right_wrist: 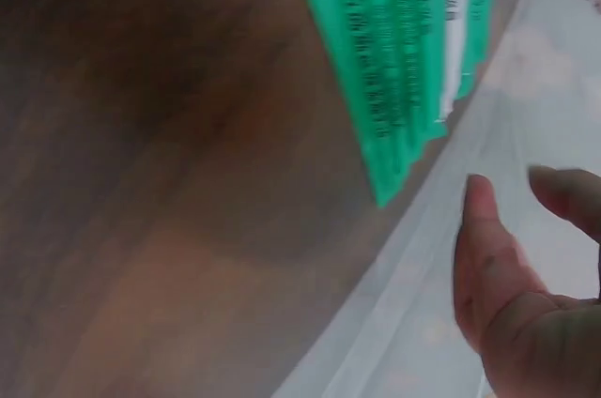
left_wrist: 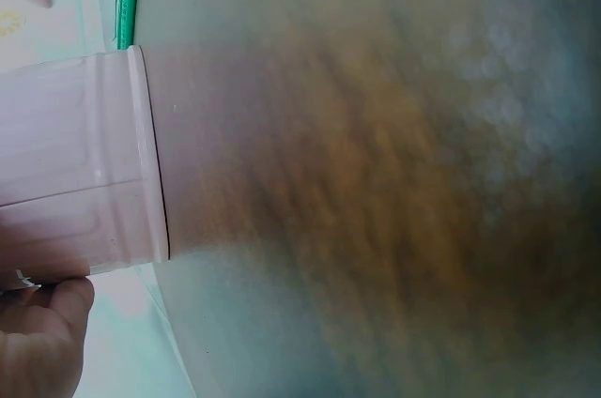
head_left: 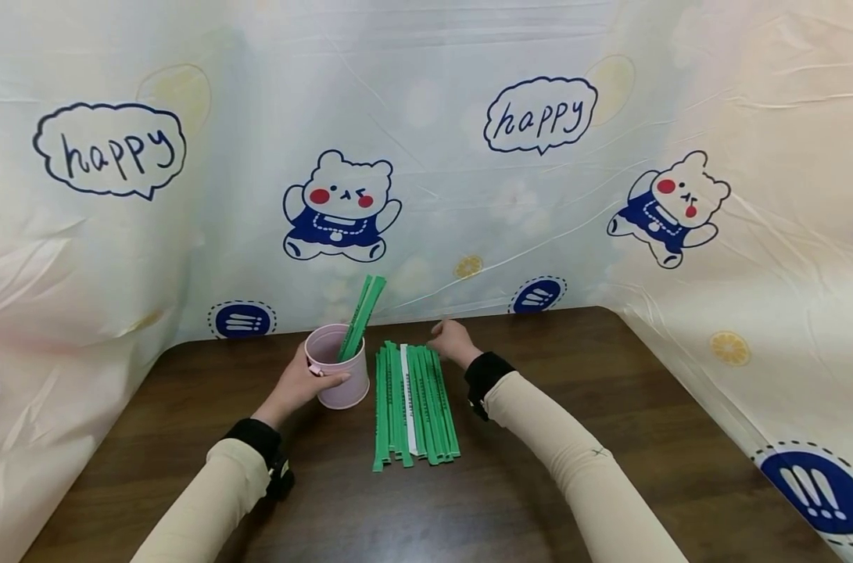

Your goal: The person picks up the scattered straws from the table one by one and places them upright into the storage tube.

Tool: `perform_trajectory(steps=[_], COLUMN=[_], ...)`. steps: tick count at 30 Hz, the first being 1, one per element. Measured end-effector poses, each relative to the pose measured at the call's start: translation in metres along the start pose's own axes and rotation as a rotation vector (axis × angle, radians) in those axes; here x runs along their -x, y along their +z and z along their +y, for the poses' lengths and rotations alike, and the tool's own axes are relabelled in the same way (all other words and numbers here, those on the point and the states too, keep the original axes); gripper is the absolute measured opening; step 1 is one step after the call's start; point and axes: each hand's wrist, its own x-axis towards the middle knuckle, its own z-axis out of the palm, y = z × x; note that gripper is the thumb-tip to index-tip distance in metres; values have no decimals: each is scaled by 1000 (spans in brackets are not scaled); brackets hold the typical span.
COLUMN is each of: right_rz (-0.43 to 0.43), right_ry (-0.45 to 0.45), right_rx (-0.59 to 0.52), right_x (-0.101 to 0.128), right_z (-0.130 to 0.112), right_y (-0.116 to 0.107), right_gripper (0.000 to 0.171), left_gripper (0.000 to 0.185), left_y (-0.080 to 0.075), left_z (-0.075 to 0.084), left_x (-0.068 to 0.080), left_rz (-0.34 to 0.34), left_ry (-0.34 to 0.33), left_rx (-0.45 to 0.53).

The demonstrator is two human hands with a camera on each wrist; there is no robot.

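My left hand [head_left: 298,389] grips a small pink bucket [head_left: 347,391] from its left side, thumb across the front. In the left wrist view the pink bucket [left_wrist: 75,163] stands at the left, with that hand's fingertips [left_wrist: 70,304] against its wall. A few slim green paper-wrapped sticks [head_left: 361,320] lean out of the bucket to the right. Beside it on the table lies a row of several more green sticks [head_left: 419,399] with black print, and one white stick [head_left: 408,407] among them. My right hand [head_left: 452,342] hovers by the row's far right end, thumb and finger apart, holding nothing.
The dark brown wooden table [head_left: 539,469] carries the bucket and the row. Behind its far edge hangs a pale printed cloth [head_left: 433,195] with bears and lettering, which also runs along both sides.
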Motion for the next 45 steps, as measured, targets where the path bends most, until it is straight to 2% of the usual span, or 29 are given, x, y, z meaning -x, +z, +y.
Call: perform_trajectory(steps=[2, 5, 8, 11, 15, 19, 21, 24, 25, 27, 30, 32, 38, 45], right_rz=[-26, -50, -77, -105, -110, -86, -62, -44, -35, -46, -52, -60, -52, -51], right_ry=[35, 81, 81, 42, 45, 79, 74, 64, 61, 64, 60, 59, 63, 69], right_rx=[62, 145, 185, 202, 189, 168, 162, 155, 144, 132, 131, 146, 202, 170], right_x=[1, 7, 7, 3, 6, 13, 17, 20, 21, 20, 19, 18, 18, 20], right_z=[2, -2, 4, 14, 16, 8, 5, 5, 6, 6, 7, 7, 6, 4], right_y=[2, 4, 9, 13, 15, 16, 17, 16, 16, 16, 17, 19, 22, 14], right_gripper=[30, 2, 41, 55, 57, 58, 48, 20, 16, 19, 49, 59, 61, 60], left_gripper=[98, 98, 98, 98, 98, 99, 99, 99, 98, 98, 98, 98, 98, 97], left_y=[0, -1, -1, 0, 1, 2, 1, 0, 0, 0, 0, 1, 2, 2], left_z=[1, 2, 2, 1, -1, -1, 0, 1, 1, 2, 0, -1, 0, 1], left_x=[0, 0, -1, -2, -2, -2, -1, -1, -1, -1, -1, -1, -2, -1], left_rz=[1, 2, 4, 7, 12, 11, 10, 5, 5, 3, 3, 5, 1, 2], left_ry=[-5, -5, -3, -6, -16, -18, -16, -19, -19, -20, -19, -18, -16, -15], left_rx=[2, 7, 7, 1, -5, -2, 1, 3, 3, 8, 8, 8, 3, 8])
